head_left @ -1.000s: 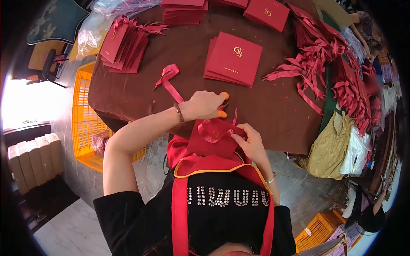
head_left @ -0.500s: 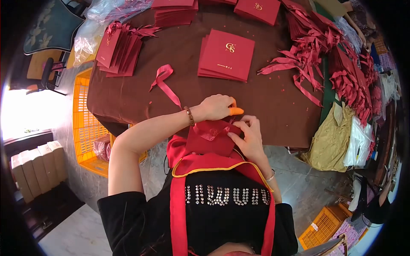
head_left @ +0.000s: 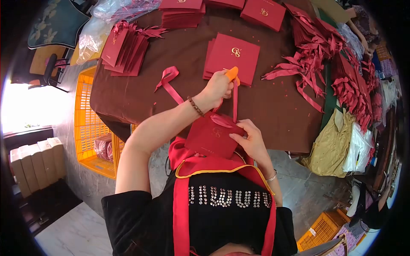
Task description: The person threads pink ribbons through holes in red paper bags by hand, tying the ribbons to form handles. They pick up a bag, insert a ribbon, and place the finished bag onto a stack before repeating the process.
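My left hand (head_left: 218,88), with orange finger covers (head_left: 232,74), is closed on a red ribbon (head_left: 235,102). The ribbon stretches taut from these fingers down to the top of a red paper gift bag (head_left: 211,136) at my lap. My right hand (head_left: 250,138) grips the bag's right edge between thumb and fingers. A faint gold logo shows on the bag, and a loop of ribbon lies across its upper part. Just beyond my left hand is a small stack of flat red bags (head_left: 236,53) with a gold logo.
A loose ribbon (head_left: 169,83) lies on the brown tablecloth (head_left: 171,47). Bags with ribbons stand in a pile (head_left: 126,53) at left; more ribboned bags (head_left: 311,59) heap at right. A yellow crate (head_left: 83,123) stands left of the table. Another person's arm (head_left: 358,32) shows far right.
My left hand has moved up and away from the bag, drawing the ribbon out taut. The right hand still grips the bag's edge. The whole view has shifted slightly.
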The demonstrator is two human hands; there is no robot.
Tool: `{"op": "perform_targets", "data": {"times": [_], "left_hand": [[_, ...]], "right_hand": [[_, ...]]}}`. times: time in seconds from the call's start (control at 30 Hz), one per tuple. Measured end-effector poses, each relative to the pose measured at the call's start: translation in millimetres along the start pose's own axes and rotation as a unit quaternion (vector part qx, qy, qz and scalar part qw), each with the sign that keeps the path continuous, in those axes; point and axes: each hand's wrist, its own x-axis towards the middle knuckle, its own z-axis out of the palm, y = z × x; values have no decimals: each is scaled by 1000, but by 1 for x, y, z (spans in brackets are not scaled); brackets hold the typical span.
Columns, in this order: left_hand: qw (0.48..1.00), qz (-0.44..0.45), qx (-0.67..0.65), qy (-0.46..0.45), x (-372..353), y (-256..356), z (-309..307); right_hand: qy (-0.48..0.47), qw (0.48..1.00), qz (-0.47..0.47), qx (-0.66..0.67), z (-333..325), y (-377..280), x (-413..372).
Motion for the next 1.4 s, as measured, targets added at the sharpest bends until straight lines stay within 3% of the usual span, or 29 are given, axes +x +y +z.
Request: {"op": "perform_targets", "data": {"times": [0.07,0.13,0.17,0.23,0.3,0.33,0.4,0.43,0.47,0.53,0.57,0.63,0.67,0.7,0.73,0.77,0.8,0.83,0.9,0.93,0.97,1.03,1.07,1.2,1.3,1.37,1.4], "left_hand": [[999,12,-48,1,2,-2,-2],[991,62,115,-24,2,1,-8],[991,62,113,-24,1,2,-11],[947,262,187,18,-15,18,-12],[944,229,223,77,-32,30,-26],[957,209,184,86,-37,25,-33],[971,138,196,-2,-40,-6,-48],[969,76,233,-10,-58,-7,-24],[991,78,-42,-101,-76,-27,-9],[955,-72,-152,-245,-94,-40,-1],[950,-77,-146,-263,-90,-42,4],[994,-1,-18,-110,-77,-45,11],[993,13,116,-19,-65,-50,9],[992,15,120,-27,-57,-58,0],[973,85,216,2,-52,-64,-12],[938,153,308,34,-50,-69,-20],[878,204,429,54,-54,-66,-18],[877,201,432,53,-61,-56,-12],[672,269,689,12,-65,-36,-1],[653,400,642,29,-50,-32,3],[645,401,651,24,-38,-24,11],[620,414,666,1,-4,-8,31],[574,463,675,-18,20,-1,40],[342,493,794,-99,87,-6,54],[305,500,802,-118,106,-9,55],[296,508,802,-104,108,-9,52],[396,494,767,-106,107,-6,50]], "right_hand": [[-6,1000,3,-16,-1,0,0],[-14,999,6,-35,-4,3,-2],[-15,999,46,26,-4,9,-6],[-14,992,86,87,-3,20,-12],[38,959,80,271,-5,26,-16],[45,959,77,270,-6,27,-14],[96,930,24,354,-5,26,-10],[105,930,19,351,-2,26,-7],[106,942,-26,319,3,27,-3],[142,957,-80,239,10,31,3],[176,961,-88,194,12,31,5],[236,950,-70,193,4,28,2],[269,923,-9,275,-4,41,-1],[296,885,49,355,-11,49,-3],[245,849,11,469,-21,24,-10],[249,847,9,470,-26,17,-14],[246,892,7,379,-29,14,-18],[240,927,5,286,-29,14,-20],[256,934,-1,250,-26,22,-18],[262,963,-17,65,-29,31,-19],[257,958,-32,-124,-32,36,-20],[262,960,-2,-96,-33,27,-19],[248,963,-12,-100,-35,31,-20],[240,967,-25,-85,-36,33,-17],[240,966,-31,-90,-35,36,-18],[237,968,13,-81,-36,34,-20],[237,968,12,-83,-35,33,-21]]}}
